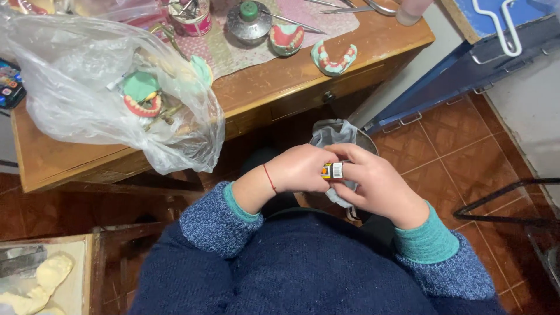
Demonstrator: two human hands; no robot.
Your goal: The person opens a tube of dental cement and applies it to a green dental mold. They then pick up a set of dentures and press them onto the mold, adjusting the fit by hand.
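My left hand (297,169), with a thin red string around its wrist, and my right hand (376,184) meet in front of my lap. Together they grip a small yellow-orange lighter (332,170) with a metal top; the fingers of both hands wrap around it and hide most of it. Both arms wear blue knit sleeves with teal cuffs. Directly below my hands stands a bin lined with a grey bag (338,133).
A wooden desk (280,87) carries a clear plastic bag (111,87) of dental models, two green-and-pink denture casts (333,57), a metal burner with a green cap (249,20) and a cup of tools (192,14). A box of pale plaster pieces (44,280) sits at lower left. A blue panel (466,64) leans at right.
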